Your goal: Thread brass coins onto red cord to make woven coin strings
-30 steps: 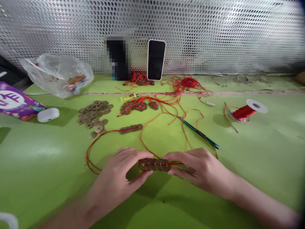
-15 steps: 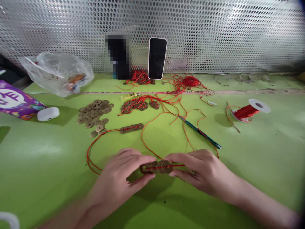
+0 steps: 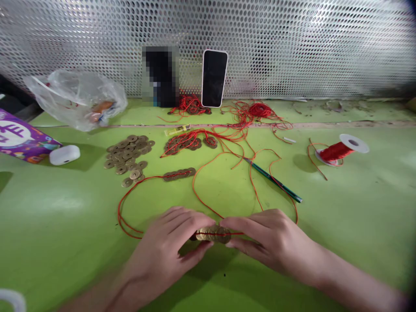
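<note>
A short row of overlapping brass coins [image 3: 212,234], threaded on red cord, is held between my two hands over the green table. My left hand [image 3: 172,242] grips the row's left end between thumb and fingers. At the other end, my right hand [image 3: 269,236] pinches the coins, and red cord runs under its fingers. Beyond them lies another strung row of coins [image 3: 178,174], its red cord [image 3: 120,208] looping toward my left hand. Loose coins [image 3: 128,151] are heaped farther left. Several more coins with red cords [image 3: 183,144] lie at the middle.
A green-handled craft knife [image 3: 276,182] lies beyond my right hand. A spool of red cord [image 3: 341,149] stands right. At the back are a phone [image 3: 214,78], tangled red cord [image 3: 258,111] and a plastic bag [image 3: 78,99]. A white earbud case [image 3: 65,154] sits left beside a purple box [image 3: 26,136].
Both hands have lowered slightly toward me with the coin row. The coins have tilted and now catch more light, and the hands are a little closer together.
</note>
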### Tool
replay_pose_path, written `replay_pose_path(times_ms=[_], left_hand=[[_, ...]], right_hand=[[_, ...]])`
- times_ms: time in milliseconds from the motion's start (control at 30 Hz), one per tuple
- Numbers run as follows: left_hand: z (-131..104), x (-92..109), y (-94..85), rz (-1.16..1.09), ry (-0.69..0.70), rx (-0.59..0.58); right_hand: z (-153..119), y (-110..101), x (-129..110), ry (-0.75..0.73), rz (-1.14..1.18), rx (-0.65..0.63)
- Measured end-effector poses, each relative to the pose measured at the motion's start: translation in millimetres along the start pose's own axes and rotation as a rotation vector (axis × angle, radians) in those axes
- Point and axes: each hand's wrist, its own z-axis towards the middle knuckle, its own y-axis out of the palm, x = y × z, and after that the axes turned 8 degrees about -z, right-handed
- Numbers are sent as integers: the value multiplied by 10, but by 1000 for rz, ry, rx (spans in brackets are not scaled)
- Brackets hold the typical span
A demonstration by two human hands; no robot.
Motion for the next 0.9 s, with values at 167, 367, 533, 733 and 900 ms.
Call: replay_pose_path(times_ms=[167, 367, 533, 733, 900], left_hand=[[6, -1, -5, 12, 20, 13], [2, -29, -10, 36, 38, 51], [-9, -29, -28, 48, 21, 44], [-17, -62, -29, 59, 45, 23], [-28, -81, -13, 20, -23, 3]], right_hand=[[1, 10, 29, 1, 18, 4], [10, 8, 36, -9, -26, 17], [23, -10, 43, -30, -48, 58], [20, -25, 70, -4, -12, 35], [17, -25, 130, -4, -18, 22]])
